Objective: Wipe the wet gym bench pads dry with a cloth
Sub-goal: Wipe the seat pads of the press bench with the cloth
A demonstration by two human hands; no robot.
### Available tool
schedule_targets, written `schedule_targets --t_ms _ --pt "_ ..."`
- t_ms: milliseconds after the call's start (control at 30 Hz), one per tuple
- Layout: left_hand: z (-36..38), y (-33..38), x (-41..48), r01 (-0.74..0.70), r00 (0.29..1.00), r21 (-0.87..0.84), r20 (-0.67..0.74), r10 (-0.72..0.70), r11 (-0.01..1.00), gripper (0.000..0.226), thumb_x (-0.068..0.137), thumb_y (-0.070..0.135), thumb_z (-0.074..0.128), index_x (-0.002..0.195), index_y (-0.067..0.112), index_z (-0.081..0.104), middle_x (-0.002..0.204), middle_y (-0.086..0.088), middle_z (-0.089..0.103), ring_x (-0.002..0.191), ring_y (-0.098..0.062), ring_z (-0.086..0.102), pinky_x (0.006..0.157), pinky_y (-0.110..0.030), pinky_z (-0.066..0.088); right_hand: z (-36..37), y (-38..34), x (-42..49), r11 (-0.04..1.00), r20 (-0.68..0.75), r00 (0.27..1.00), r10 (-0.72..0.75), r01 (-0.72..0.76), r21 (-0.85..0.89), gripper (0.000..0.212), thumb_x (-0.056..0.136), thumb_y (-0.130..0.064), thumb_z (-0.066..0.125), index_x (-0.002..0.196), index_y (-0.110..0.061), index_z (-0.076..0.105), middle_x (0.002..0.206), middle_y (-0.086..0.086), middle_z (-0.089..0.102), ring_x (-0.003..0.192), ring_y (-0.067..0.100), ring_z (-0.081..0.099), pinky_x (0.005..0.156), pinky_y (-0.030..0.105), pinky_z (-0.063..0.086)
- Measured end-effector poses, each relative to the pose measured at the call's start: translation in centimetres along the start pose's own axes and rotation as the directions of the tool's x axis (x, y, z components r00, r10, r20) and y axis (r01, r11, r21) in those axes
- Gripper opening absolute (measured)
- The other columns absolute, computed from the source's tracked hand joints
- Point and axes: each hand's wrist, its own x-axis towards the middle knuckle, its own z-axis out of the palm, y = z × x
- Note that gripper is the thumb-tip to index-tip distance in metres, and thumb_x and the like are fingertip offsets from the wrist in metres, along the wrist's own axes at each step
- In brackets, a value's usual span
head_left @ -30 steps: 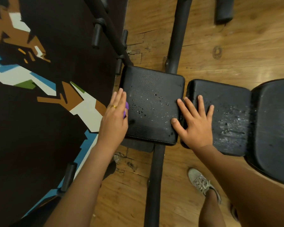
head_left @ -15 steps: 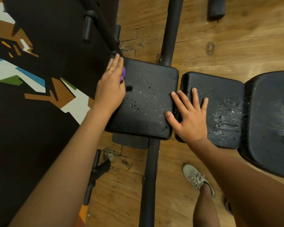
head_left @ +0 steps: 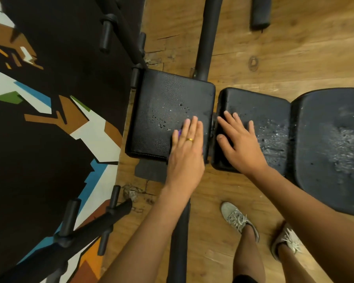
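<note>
Cloth (head_left: 179, 132) pressed under the left hand (head_left: 187, 154) on the end pad (head_left: 161, 103).
Its fingers (head_left: 193, 127) lie straight over the purple cloth (only a sliver shows); the right hand (head_left: 241, 146) rests spread, holding nothing, on the droplet-beaded middle pad (head_left: 274, 111).

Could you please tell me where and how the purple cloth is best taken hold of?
From above, I'd say: the purple cloth lies flat on the end pad under the left hand, only a sliver showing beside the fingers, so pinch that free edge.
</note>
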Motion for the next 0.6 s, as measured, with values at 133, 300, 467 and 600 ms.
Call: schedule_targets --t_ms 133,300,467,600 --pt "0.6 1.2 -0.3 -0.022 0.994 0.004 0.107 0.022 1.000 0.095 0.090 0.026 0.056 0.161 0.009 -0.005 0.167 -0.006 -0.016 0.153 -0.016 -0.020 0.121 -0.035 -0.018 -0.7 -0.9 -2.1 0.982 0.031 0.999 0.022 -0.027 0.187 0.048 0.106 -0.016 0.045 0.154 -0.022 0.041 0.163 -0.006 0.032 0.154 0.011 0.015 0.126 0.040 0.002" --pt "-1.1 -1.0 -0.9 0.007 0.992 -0.341 0.122 0.037 0.940 0.083 0.086 -0.001 0.035 0.160 0.013 0.001 0.168 0.003 -0.005 0.154 -0.007 -0.013 0.123 -0.027 -0.011 0.4 -2.7 -4.3 0.934 0.042 0.998 0.037 -0.049 0.353 0.048 0.102 -0.021 0.042 0.150 -0.026 0.046 0.159 -0.014 0.034 0.150 -0.001 0.018 0.126 0.031 0.006" --pt "-2.7 -4.7 -1.5 0.089 0.996 -0.120 0.028 -0.087 0.989 0.067 0.102 0.002 0.035 0.161 0.012 0.005 0.169 0.001 -0.002 0.154 -0.007 -0.013 0.125 -0.031 -0.010 1.7 -4.7 -4.8 0.918 0.073 0.997 -0.027 -0.004 0.396 0.051 0.102 -0.018 0.044 0.153 -0.021 0.042 0.160 -0.011 0.031 0.151 0.001 0.020 0.127 0.033 0.011" --pt "-4.7 -6.8 -1.5 0.145 0.989 0.026 -0.005 -0.145 0.989 0.060 0.107 0.021 0.034 0.161 0.012 0.010 0.169 -0.002 0.002 0.155 -0.014 -0.007 0.124 -0.037 -0.008 1.7 -6.7 -4.6 0.917 0.040 0.999 0.007 -0.022 0.398 0.054 0.102 -0.023 0.041 0.156 -0.016 0.037 0.160 -0.006 0.034 0.150 0.004 0.024 0.126 0.037 0.019"
